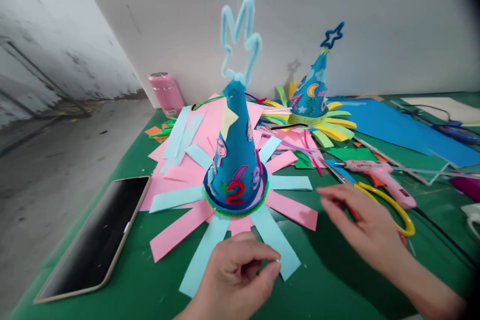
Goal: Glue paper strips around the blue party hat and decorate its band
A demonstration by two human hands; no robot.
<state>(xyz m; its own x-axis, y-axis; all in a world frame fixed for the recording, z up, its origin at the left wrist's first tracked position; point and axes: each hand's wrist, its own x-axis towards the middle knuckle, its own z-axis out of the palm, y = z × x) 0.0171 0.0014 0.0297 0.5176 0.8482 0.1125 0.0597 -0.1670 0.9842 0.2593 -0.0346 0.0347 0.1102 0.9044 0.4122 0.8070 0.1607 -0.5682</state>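
A blue cone party hat (240,155) stands upright with a red number 2 on its front and a light-blue pipe cleaner shape (249,35) on top. Pink and light-blue paper strips (292,210) fan out from its brim. In front of it, my left hand (243,270) pinches a tiny whitish bit (278,261), too small to name. My right hand (360,225) hovers right of the strips, fingers extended and holding nothing visible. Yellow-handled scissors (403,215) lie partly behind that hand, beside a pink glue gun (382,175).
A phone (97,235) lies at the left table edge, with a pink bottle (165,92) behind it. Another decorated cone hat (311,90) stands at the back right by blue paper (408,127). The glue gun's black cord (446,235) crosses the right side.
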